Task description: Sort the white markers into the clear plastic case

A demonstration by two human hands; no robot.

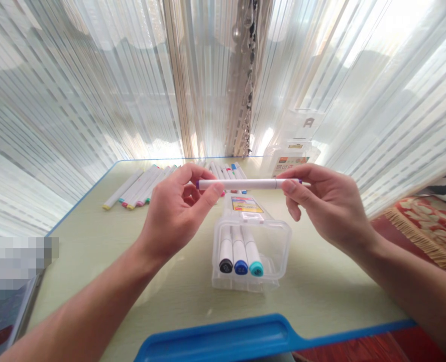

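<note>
A white marker with purple ends [249, 184] is held level between my two hands, above the table. My left hand [181, 201] pinches its left end between thumb and fingers. At the other end, my right hand [321, 201] grips it the same way. Below the marker, a clear plastic case [283, 251] lies on its side with its opening facing me. Three white markers rest inside it on the left: one with a black end [226, 265], one blue [241, 267] and one teal [256, 268]. The case's flap carries a yellow and blue label [247, 204].
Several white markers [132, 191] lie at the back left of the pale table [106, 251], with more [230, 171] behind my hands. Another clear case [293, 153] stands at the back right. A blue tray [215, 337] edges the front. Striped curtains [95, 90] hang behind.
</note>
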